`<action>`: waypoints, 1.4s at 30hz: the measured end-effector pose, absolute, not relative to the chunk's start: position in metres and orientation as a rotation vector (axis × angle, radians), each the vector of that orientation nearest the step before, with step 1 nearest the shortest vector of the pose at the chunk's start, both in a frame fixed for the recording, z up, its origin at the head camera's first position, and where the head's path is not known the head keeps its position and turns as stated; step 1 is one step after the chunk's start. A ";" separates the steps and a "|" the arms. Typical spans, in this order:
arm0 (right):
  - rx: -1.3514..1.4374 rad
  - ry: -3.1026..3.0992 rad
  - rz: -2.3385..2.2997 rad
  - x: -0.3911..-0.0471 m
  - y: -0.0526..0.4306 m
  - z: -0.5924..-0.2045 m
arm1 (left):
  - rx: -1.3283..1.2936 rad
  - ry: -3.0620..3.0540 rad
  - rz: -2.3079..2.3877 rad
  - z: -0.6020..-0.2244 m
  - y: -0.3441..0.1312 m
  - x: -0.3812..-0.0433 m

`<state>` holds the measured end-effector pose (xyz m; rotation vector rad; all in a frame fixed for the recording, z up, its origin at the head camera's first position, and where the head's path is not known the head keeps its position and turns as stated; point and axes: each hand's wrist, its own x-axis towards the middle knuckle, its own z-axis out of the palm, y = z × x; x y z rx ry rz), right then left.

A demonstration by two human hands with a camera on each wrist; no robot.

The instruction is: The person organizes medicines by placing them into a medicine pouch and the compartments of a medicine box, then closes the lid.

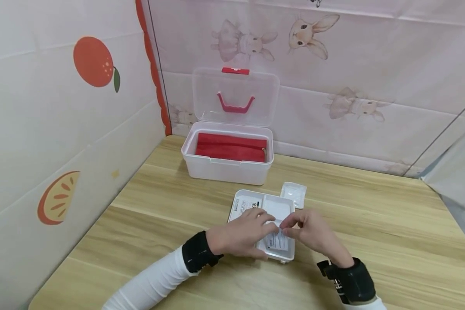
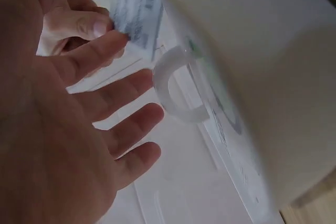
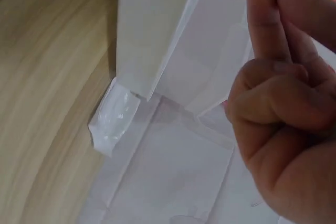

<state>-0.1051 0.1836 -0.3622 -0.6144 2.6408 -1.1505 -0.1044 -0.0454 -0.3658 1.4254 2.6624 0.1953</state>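
Note:
A white divided tray (image 1: 277,209) lies on the table under both hands. A curved white handle (image 2: 181,85) stands up from it in the left wrist view. My right hand (image 1: 314,230) pinches a small printed packet (image 1: 277,242) between thumb and forefinger. In the left wrist view the packet (image 2: 137,17) shows dark print and a code. My left hand (image 1: 242,232) hovers over the tray with fingers spread, its forefinger close to the packet; whether they touch I cannot tell. A printed white piece (image 1: 245,206) shows in the tray's left compartment.
A white sealed packet (image 1: 293,193) lies on the table (image 1: 372,232) beside the tray's far right corner. Behind stands a clear box (image 1: 224,170) with its lid (image 1: 236,90) raised, holding a red zipped pouch (image 1: 230,148). Printed curtains hang behind and at the left.

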 end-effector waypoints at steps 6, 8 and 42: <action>-0.617 2.841 -0.776 -0.100 0.172 -0.368 | 1.417 2.657 0.003 -0.369 -0.042 -0.099; -0.580 2.880 -0.680 -0.097 0.167 -0.370 | 1.397 2.663 -0.038 -0.371 -0.041 -0.097; -0.308 2.983 -0.712 -0.165 0.219 -0.386 | 1.329 2.711 -0.239 -0.380 -0.041 -0.089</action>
